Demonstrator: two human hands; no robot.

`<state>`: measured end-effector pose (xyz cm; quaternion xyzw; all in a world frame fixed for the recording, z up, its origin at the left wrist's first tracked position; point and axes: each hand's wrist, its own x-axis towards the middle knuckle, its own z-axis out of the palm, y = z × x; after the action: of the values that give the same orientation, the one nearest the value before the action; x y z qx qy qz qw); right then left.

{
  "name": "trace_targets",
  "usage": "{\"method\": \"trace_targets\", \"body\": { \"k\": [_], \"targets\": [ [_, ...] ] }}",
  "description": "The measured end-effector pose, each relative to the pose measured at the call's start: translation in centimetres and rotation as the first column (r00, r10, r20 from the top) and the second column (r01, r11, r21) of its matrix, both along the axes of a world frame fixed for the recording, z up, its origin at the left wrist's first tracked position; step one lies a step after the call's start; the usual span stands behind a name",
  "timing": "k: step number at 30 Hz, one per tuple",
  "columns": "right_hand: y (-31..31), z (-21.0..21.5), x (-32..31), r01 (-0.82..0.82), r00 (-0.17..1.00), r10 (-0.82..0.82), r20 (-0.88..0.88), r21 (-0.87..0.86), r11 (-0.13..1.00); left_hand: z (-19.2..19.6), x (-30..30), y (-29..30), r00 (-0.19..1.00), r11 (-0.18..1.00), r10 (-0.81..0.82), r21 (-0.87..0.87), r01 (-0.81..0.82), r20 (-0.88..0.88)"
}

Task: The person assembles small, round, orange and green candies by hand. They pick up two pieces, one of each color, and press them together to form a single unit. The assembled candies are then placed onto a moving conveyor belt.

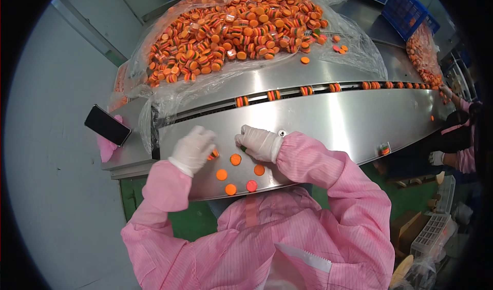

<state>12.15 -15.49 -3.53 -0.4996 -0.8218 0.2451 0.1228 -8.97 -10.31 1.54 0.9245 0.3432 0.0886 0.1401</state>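
Note:
My left hand (194, 149), in a white glove, is closed on a small layered burger-shaped candy (213, 155) above the near steel worktop. My right hand (258, 142), gloved too, has its fingers curled round a dark green piece (243, 149); the rest of what it holds is hidden. Between and below the hands lie several loose round pieces, among them an orange disc (235, 159), a browner orange disc (259, 170) and a pinkish red disc (251, 186).
Beyond my hands runs a narrow conveyor (290, 94) carrying layered candies. A big candy heap (246, 28) lies on clear plastic behind it. A phone (108, 125) rests on pink cloth at left. A co-worker's hand (446, 91) reaches the line at far right, near a blue crate (403, 13).

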Motion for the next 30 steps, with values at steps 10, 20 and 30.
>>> {"method": "trace_targets", "body": {
  "k": [10, 20, 30],
  "targets": [
    [-4.6, 2.7, 2.2, -0.006, 0.999, -0.002, 0.034, 0.233, 0.972, -1.7, 4.8, -2.3, 0.900, 0.956, -0.240, -0.251, 0.154, -0.364],
    [-8.8, -0.9, -2.6, -0.031, 0.999, 0.032, -0.008, 0.065, 0.997, -0.3, 0.6, -3.7, 0.974, 0.913, -0.220, -0.342, 0.222, 0.044],
    [-9.2, 0.8, -0.3, 0.068, 0.995, -0.058, -0.085, 0.114, 0.991, -1.2, -0.3, -4.5, 0.938, 0.707, -0.342, -0.673, 0.217, -0.057]
  ]
}}
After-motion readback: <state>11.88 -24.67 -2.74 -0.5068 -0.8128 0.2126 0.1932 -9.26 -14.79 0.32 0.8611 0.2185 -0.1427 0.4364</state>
